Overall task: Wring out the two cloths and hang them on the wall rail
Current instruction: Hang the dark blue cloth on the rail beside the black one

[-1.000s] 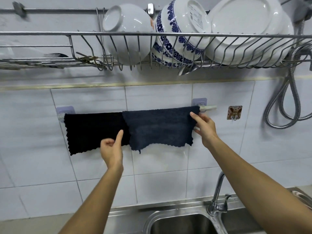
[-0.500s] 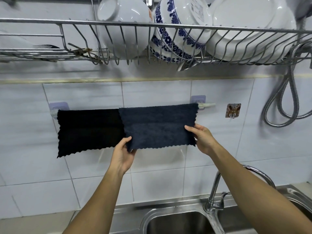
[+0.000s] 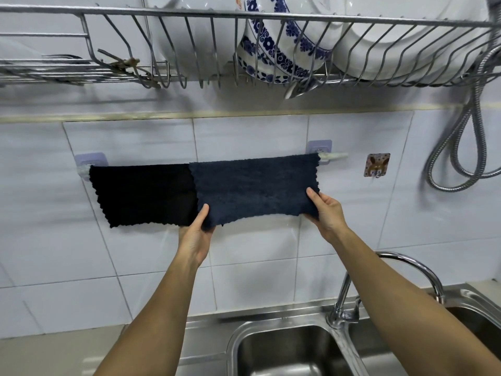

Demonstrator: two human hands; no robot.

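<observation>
Head view: Since both cloths already hang on the rail, this looks like the last straightening of the second one.
Wall rail (image 3: 333,156): a pale bar held by two stuck-on brackets on the tiled wall; only its right tip and a bit at the left bracket show, the rest lies under the cloths.
Black cloth (image 3: 143,194): draped over the left part of the rail, flat against the tiles, untouched by either hand.
Dark blue cloth (image 3: 254,185): draped over the right part of the rail, its left edge overlapping the black cloth; the lower hem sags in the middle because it is drawn out at both bottom corners.
Left hand (image 3: 193,237): pinches the lower left corner of the blue cloth, thumb in front and fingers curled behind, probably to pull the fabric flat and even.
Right hand (image 3: 326,210): pinches the lower right corner the same way, thumb laid on the front face, the other fingers tucked behind; the two hands together appear to stretch the cloth sideways and down so it dries spread out.
Hard to tell: how much of each cloth hangs behind the rail, and whether they are still wet; the fingers behind the fabric are hidden.
Dish rack (image 3: 271,20): a wire shelf above, holding a blue-patterned bowl (image 3: 273,50) and white dishes cut off by the top edge.
Sink (image 3: 284,351): steel basin below with a tap (image 3: 349,297); its front is cut off by the bottom edge.
Hose (image 3: 455,147): a metal shower hose looped at the right, its ends out of view.
</observation>
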